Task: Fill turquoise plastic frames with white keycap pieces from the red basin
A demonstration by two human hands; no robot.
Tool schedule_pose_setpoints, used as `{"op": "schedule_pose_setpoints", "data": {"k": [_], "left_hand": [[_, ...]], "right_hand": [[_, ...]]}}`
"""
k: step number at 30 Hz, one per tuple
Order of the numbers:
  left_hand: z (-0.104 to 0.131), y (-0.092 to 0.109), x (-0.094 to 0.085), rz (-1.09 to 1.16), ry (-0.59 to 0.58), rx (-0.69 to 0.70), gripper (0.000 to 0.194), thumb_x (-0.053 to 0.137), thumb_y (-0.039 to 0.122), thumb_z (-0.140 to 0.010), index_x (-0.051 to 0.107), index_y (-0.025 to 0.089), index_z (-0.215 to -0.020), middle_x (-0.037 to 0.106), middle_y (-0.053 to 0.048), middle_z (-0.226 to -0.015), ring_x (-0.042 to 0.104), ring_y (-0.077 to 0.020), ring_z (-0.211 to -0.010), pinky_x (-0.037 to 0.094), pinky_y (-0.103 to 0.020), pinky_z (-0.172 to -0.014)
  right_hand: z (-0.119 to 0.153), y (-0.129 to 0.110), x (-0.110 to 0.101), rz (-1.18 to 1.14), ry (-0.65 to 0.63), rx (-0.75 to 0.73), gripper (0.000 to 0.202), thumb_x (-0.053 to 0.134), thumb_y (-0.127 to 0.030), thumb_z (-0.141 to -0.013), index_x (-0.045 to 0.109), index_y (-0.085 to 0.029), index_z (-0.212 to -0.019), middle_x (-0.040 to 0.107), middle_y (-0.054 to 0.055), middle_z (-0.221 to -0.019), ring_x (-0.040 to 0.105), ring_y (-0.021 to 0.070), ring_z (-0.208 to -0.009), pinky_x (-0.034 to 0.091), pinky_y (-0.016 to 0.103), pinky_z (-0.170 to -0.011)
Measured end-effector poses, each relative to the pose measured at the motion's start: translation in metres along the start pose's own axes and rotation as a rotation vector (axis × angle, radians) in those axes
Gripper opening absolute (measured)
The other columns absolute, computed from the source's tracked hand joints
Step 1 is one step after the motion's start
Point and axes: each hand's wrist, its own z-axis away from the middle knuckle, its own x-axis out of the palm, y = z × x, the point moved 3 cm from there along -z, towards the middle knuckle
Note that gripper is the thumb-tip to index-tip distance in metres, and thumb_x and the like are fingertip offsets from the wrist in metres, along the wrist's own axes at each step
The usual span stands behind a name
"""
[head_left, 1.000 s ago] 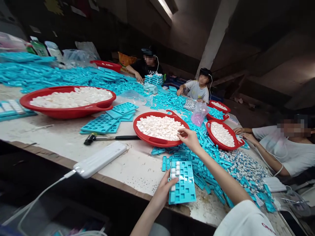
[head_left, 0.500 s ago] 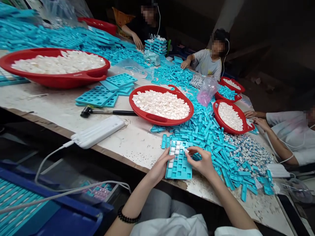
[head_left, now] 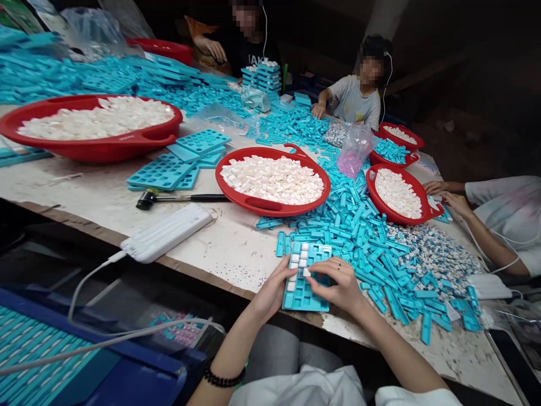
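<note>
A turquoise plastic tray (head_left: pixel 315 301) with square pockets lies at the table's near edge, tilted toward me. Its left columns hold several white keycap-like pieces (head_left: pixel 303 255). My left hand (head_left: pixel 270 290) grips the tray's left side, thumb on top. Over the middle of the tray, my right hand (head_left: pixel 338 282) pinches one small white piece (head_left: pixel 306 272) between thumb and forefinger, at a pocket in the second column. Beyond the tray stands a red basket (head_left: pixel 274 210) full of similar white pieces.
Turquoise strips (head_left: pixel 359 237) are heaped right of the tray, beside small white-and-blue parts (head_left: pixel 435 254). A hammer (head_left: pixel 181 198), a white power bank (head_left: pixel 167 234) with a cable and stacked trays (head_left: pixel 163 169) lie left. Another red basket (head_left: pixel 105 144) stands far left. Several co-workers sit around the table.
My right hand has moved left and slightly down across the tray, bringing the white piece from the right columns to the second column. My left hand keeps its hold on the tray.
</note>
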Motion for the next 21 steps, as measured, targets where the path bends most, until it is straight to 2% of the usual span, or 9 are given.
{"op": "schedule_pose_setpoints", "data": {"k": [3,8,14,21], "left_hand": [[-0.0004,0.0002,0.0001,-0.021,0.013,0.005,0.058,0.072,0.026,-0.071,0.067,0.024,-0.129,0.058,-0.001,-0.147,0.024,-0.0301,-0.153,0.032,-0.037,-0.12],[0.0,0.0,0.0012,-0.012,-0.002,0.02,0.057,0.073,0.026,-0.07,0.069,0.023,-0.127,0.059,-0.002,-0.146,0.021,-0.0312,-0.153,0.031,-0.038,-0.121],[-0.0005,-0.0007,0.0015,-0.008,-0.032,0.051,0.056,0.073,0.025,-0.072,0.069,0.022,-0.128,0.061,-0.003,-0.145,0.025,-0.0317,-0.152,0.03,-0.039,-0.121],[0.0014,0.0017,0.0048,0.018,-0.084,0.039,0.061,0.075,0.025,-0.072,0.066,0.021,-0.132,0.062,-0.004,-0.144,0.03,-0.0337,-0.15,0.031,-0.039,-0.12]], "right_hand": [[0.0015,-0.0024,0.0051,-0.019,-0.003,0.03,0.009,0.066,-0.023,-0.09,0.071,-0.025,-0.098,0.078,0.0,-0.086,0.071,0.0151,-0.069,0.055,0.03,-0.07],[0.0032,-0.0025,0.007,-0.03,0.02,0.028,0.013,0.07,-0.019,-0.087,0.069,-0.025,-0.099,0.077,0.001,-0.088,0.071,0.0179,-0.078,0.056,0.033,-0.074],[0.0035,-0.0033,0.0094,0.0,0.053,0.044,0.01,0.071,-0.023,-0.086,0.071,-0.025,-0.095,0.077,0.003,-0.095,0.069,0.019,-0.089,0.057,0.036,-0.082],[0.0018,-0.0033,0.0089,0.017,0.057,0.02,0.008,0.07,-0.024,-0.088,0.072,-0.025,-0.095,0.075,0.005,-0.098,0.067,0.0202,-0.09,0.057,0.037,-0.082]]}}
